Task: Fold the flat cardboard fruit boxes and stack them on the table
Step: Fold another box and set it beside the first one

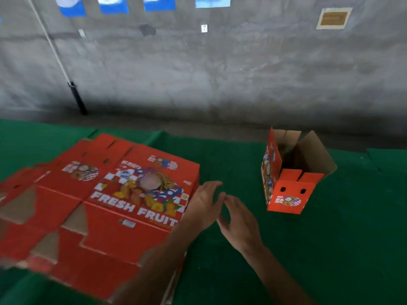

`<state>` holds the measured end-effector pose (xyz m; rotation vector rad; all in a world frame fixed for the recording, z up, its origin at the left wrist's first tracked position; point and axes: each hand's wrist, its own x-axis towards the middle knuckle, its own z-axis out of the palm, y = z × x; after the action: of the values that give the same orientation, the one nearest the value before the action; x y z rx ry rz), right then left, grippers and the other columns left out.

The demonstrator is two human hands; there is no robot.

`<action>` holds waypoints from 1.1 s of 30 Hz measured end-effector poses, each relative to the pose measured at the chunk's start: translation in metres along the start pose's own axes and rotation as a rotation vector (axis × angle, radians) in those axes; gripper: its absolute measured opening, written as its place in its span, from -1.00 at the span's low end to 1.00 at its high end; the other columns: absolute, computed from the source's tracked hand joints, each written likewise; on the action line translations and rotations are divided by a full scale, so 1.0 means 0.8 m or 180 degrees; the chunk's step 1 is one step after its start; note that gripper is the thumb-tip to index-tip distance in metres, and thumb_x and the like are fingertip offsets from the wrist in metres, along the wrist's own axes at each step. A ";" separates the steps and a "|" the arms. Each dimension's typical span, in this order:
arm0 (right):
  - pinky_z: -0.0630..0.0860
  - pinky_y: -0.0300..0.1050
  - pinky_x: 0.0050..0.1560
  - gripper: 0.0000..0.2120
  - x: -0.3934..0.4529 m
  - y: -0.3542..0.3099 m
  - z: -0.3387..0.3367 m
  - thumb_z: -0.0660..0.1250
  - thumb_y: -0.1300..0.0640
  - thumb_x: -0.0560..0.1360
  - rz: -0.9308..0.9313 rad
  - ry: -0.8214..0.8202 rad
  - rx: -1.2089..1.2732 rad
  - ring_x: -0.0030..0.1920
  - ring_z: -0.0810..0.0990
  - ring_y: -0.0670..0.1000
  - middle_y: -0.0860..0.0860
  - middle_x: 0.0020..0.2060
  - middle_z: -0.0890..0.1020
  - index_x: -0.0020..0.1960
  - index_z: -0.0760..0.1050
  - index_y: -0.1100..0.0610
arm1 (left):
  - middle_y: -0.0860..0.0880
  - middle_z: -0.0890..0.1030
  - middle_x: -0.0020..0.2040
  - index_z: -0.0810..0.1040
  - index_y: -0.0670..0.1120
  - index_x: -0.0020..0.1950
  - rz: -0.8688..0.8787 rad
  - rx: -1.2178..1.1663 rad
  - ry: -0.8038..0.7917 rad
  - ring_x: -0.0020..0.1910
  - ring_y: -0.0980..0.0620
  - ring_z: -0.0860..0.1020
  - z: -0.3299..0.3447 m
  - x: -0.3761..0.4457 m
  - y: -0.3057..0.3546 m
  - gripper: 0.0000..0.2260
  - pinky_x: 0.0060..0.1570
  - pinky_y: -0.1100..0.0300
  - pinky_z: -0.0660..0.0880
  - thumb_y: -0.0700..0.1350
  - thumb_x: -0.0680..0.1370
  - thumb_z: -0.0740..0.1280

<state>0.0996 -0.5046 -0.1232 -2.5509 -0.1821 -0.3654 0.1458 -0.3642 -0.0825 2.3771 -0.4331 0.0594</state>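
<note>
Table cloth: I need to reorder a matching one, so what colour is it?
Plain dark green, seen in the head view: the table cloth under the boxes.

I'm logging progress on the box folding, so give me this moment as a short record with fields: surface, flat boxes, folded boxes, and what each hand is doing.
surface: table with green cloth
flat boxes: pile of flat red "Fresh Fruit" boxes, on the left
folded boxes: one folded fruit box, top flaps open, on the right, nothing stacked on it
left hand: open, at the pile's right edge
right hand: open, over the cloth, holding nothing
</note>
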 end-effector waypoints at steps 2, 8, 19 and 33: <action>0.50 -0.09 0.29 -0.49 -0.014 -0.042 0.017 0.21 -0.23 0.65 -0.0088 -0.0172 0.0181 0.39 0.46 -0.05 -0.09 0.43 0.46 0.53 0.34 -0.05 | -0.02 0.49 0.42 0.42 -0.05 0.48 0.0201 0.0335 0.0116 0.43 0.04 0.41 -0.045 -0.055 -0.027 -0.64 0.45 -0.06 0.37 0.02 0.70 0.21; 0.37 -0.09 0.41 -0.34 -0.064 -0.138 0.071 0.25 -0.25 0.62 0.0053 -0.0880 0.1056 0.44 0.35 -0.09 -0.07 0.50 0.29 0.60 0.10 -0.05 | 0.01 0.02 0.68 0.15 0.03 0.63 -0.0483 0.1498 0.0202 0.66 -0.07 -0.13 -0.157 -0.172 -0.121 -0.45 0.51 -0.22 -0.37 0.20 0.68 0.14; 0.60 -0.12 0.20 -0.52 -0.107 -0.191 0.076 0.47 -0.05 0.51 0.0299 -0.0438 0.2857 0.23 0.61 -0.10 -0.01 0.22 0.60 0.35 0.43 0.03 | -0.13 -0.33 0.64 -0.20 -0.02 0.68 -0.0720 0.1850 -0.0021 0.59 -0.12 -0.41 -0.178 -0.247 -0.157 -0.05 0.59 -0.12 -0.32 0.55 0.51 -0.01; 0.65 -0.19 -0.19 -0.66 -0.072 -0.085 -0.220 0.41 0.16 0.46 0.0862 0.1036 0.2904 -0.09 0.75 -0.05 -0.11 -0.09 0.76 0.04 0.70 -0.27 | -0.03 0.48 0.48 0.37 0.11 0.54 0.0370 0.1122 0.0707 0.43 -0.06 0.47 -0.225 -0.197 -0.061 -0.44 0.43 -0.10 0.41 0.01 0.56 0.45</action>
<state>-0.0080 -0.5459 0.0368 -1.5662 0.1061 -0.4524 0.0268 -0.1656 -0.0046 2.6466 -0.4849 0.4844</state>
